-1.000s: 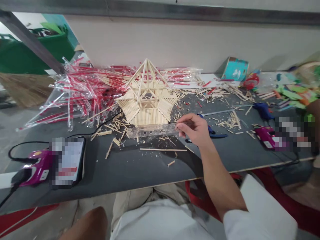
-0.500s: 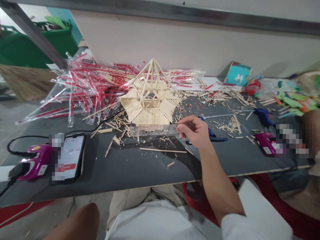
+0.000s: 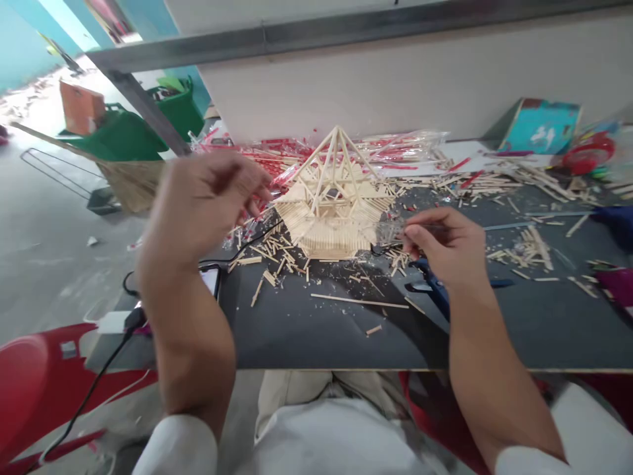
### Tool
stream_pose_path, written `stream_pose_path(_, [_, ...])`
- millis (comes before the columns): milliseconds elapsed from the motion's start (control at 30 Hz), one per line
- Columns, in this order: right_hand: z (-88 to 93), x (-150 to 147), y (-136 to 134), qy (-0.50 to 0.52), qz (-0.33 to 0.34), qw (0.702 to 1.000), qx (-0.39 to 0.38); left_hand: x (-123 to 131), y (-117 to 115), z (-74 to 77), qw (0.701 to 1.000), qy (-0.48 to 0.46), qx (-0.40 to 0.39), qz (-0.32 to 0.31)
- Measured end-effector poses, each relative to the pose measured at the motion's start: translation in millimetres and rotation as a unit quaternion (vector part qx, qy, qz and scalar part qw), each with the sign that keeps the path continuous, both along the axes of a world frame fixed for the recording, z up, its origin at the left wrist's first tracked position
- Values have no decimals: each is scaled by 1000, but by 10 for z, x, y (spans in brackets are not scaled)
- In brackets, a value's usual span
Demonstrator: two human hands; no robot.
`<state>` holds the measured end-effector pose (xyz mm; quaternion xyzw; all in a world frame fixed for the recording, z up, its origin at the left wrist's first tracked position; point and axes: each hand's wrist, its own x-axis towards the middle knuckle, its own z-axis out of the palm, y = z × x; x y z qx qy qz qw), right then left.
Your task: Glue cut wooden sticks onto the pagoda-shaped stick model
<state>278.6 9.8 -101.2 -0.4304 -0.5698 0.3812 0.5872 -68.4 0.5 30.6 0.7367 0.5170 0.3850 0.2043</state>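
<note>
A model built of pale wooden sticks (image 3: 326, 227), with a pointed open frame on top, stands on the dark table. My right hand (image 3: 445, 244) pinches a clear plastic ruler (image 3: 390, 232) at the model's front right side; the ruler's far part is blurred against the sticks. Raised at the model's left, my left hand (image 3: 208, 204) has its fingers loosely bent and apart, with nothing visible in them. It is somewhat smeared by motion. Below my right hand lies a dark blue-handled tool (image 3: 435, 290), partly hidden by the wrist.
Cut stick pieces (image 3: 277, 251) litter the table, and one long stick (image 3: 359, 301) lies in front. Red-and-clear plastic wrappers (image 3: 410, 148) lie behind the model. A phone (image 3: 211, 280) is partly behind my left arm. A teal box (image 3: 541, 128) stands at back right.
My left hand has come up into view beside the model. My right hand has lifted the ruler away from the model's front edge, angling it. The view has swung left.
</note>
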Motion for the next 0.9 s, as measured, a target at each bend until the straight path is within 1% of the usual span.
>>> stream_pose_path(67, [28,37,24,-3,-10,1000,-5,52,146,-112,996,54,-67,-30])
stream_pose_path(100, [40,55,33,-10,-13,1000,-10,80,225,-185,990,78,-104,-55])
stream_pose_path(200, [82,92,66,-39,-15,999,-23,137,432,-387,979,82,-141,-119])
stream_pose_path(300, [114,107,130,-60,-19,998,-22,157,542,-494,972,85,-155,-154])
stream_pose_path(433, [103,126,232,-58,-23,998,-15,191,575,-532,974,54,-148,-164])
stream_pose_path(500, [77,137,271,-41,-24,999,-13,214,579,-549,977,43,-132,-160])
stream_pose_path(633, [2,152,321,-11,-29,999,-15,249,590,-590,978,35,-110,-172])
stream_pose_path(733, [-63,142,346,6,-40,999,-19,258,593,-600,978,37,-106,-177])
stream_pose_path(900, [-124,105,372,23,-51,998,-3,271,592,-585,974,74,-115,-180])
